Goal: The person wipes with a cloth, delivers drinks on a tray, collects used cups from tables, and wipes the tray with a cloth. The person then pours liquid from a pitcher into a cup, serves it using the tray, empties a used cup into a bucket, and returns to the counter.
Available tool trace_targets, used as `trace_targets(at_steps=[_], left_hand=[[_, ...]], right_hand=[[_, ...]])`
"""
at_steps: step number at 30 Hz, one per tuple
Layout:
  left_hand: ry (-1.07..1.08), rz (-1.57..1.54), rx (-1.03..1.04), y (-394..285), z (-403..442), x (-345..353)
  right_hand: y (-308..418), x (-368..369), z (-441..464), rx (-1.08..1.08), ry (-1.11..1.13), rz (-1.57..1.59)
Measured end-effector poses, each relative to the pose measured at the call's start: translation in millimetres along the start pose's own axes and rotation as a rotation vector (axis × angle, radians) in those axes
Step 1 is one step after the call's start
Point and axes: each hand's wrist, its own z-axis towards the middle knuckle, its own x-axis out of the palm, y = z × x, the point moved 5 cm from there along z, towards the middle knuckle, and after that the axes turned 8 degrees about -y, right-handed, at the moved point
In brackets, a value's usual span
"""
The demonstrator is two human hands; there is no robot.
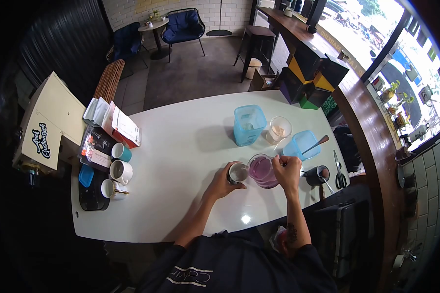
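Note:
My left hand (223, 183) is wrapped round a small cup (238, 173), which it holds near the front of the white table (181, 141). In my right hand (287, 171) is a clear glass jug (262, 171) with pinkish-purple liquid inside, gripped at its right side. The jug tilts toward the cup, its lip close to the cup's rim; whether liquid is flowing is hard to make out. Behind the jug stand a tall light-blue plastic container (249, 126), a glass (278, 130) with pale contents, and a lower light-blue container (302, 144) with a spoon (316, 144) leaning in it.
Scissors (339, 171) and a dark cup (318, 176) with a utensil lie at the right edge. On the left, several mugs (121, 172) stand by a black tray (94, 199), near papers (121, 126) and a cream box (49, 124). Dark coloured boxes (310, 78) occupy the far right corner.

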Motion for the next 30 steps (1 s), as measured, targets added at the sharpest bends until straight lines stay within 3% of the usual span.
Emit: trace_targets(at_steps=[30], left_hand=[[-0.007, 0.035, -0.059, 0, -1, 1]], right_hand=[[28, -25, 10, -0.038, 0.026, -0.060]])
